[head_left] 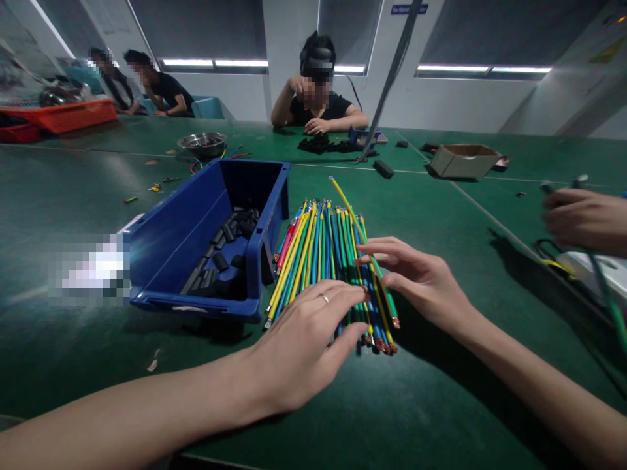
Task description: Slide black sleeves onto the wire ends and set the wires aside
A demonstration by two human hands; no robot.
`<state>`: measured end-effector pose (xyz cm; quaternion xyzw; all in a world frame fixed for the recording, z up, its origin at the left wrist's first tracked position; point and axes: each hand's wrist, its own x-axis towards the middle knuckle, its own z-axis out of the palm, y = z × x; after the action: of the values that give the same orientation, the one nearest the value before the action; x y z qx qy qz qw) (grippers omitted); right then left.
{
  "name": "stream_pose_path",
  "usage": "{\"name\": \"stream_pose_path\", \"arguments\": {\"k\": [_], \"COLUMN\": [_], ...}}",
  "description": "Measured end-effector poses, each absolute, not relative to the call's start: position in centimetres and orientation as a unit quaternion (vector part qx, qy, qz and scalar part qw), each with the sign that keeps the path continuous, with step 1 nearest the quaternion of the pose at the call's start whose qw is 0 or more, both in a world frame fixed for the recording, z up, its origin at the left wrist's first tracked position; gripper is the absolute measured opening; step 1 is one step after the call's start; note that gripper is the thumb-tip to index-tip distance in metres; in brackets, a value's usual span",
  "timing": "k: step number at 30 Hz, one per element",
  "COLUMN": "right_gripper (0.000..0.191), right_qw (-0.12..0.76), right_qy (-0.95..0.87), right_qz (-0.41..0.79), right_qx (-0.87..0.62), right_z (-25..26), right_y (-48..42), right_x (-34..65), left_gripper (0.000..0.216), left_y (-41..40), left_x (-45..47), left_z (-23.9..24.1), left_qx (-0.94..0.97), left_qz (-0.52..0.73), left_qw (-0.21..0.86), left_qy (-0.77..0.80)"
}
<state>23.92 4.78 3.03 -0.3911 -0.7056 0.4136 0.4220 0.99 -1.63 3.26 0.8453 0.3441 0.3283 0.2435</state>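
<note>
Side by side on the green table lies a row of cut wires (pixel 306 245) in yellow, green, blue and red, several with bare copper at the near ends and metal terminals at the far ends. My left hand (pixel 308 339), with a ring on one finger, rests over the wires, fingers stretched out and thumb apart. A single green-and-yellow wire (pixel 360 232) slants above the row, pinched between the thumb and fingers of my right hand (pixel 416 277). Left of the row stands a blue bin (pixel 191 303) holding short black tube pieces (pixel 220 261).
A metal bowl (pixel 202 142), an orange basket (pixel 73 116) and a cardboard box (pixel 464 162) sit farther back. Across the table a person (pixel 318 98) works over black pieces. At right, another person's hand (pixel 585 219) holds a cable near a white device (pixel 597 281).
</note>
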Motion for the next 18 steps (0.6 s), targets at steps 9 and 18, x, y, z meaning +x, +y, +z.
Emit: {"name": "stream_pose_path", "arguments": {"k": [9,18], "right_gripper": [0.042,0.054], "right_qw": [0.476,0.467], "right_qy": [-0.587,-0.483], "right_qz": [0.49,0.608], "right_qx": [-0.434,-0.423], "right_z": [2.9,3.0], "right_y": [4.9,5.6], "right_x": [23.8,24.1], "left_gripper": [0.041,0.06], "left_y": [-1.5,-1.4], "left_x": [1.0,1.3], "left_z": [3.2,3.0], "left_qx": [0.871,0.913], "left_qz": [0.232,0.088], "left_qw": [0.214,0.115], "left_qy": [0.377,0.381]}}
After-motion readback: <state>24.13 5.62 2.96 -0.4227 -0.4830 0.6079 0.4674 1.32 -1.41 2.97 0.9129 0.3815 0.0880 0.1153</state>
